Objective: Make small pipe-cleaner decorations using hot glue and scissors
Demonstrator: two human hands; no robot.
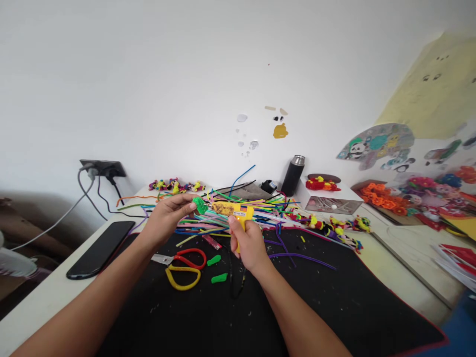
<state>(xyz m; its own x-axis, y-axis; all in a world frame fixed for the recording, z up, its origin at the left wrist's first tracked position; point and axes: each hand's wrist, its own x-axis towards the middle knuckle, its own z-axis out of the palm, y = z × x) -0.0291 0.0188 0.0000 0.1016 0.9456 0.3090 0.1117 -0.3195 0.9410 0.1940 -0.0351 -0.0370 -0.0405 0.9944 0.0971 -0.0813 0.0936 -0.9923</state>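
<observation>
My left hand point(171, 214) pinches a small green fuzzy piece point(200, 205) between its fingertips. Wrapped round the handle of a yellow glue gun point(235, 211) is my right hand point(248, 243). The gun's nozzle points left and is close to the green piece; whether they touch I cannot tell. Two short green pieces point(219, 278) lie on the black mat point(297, 307) below my hands. Scissors point(186, 267) with red and yellow handles rest beside them. Behind the hands spreads a pile of coloured pipe cleaners point(260, 204), partly hidden by them.
A black phone point(97, 249) lies at the left, near a wall socket point(103, 168) with cables. At the back stand a dark bottle point(293, 176) and a white box point(329, 198). Colourful fuzzy figures point(334, 229) and orange flowers point(379, 198) lie to the right.
</observation>
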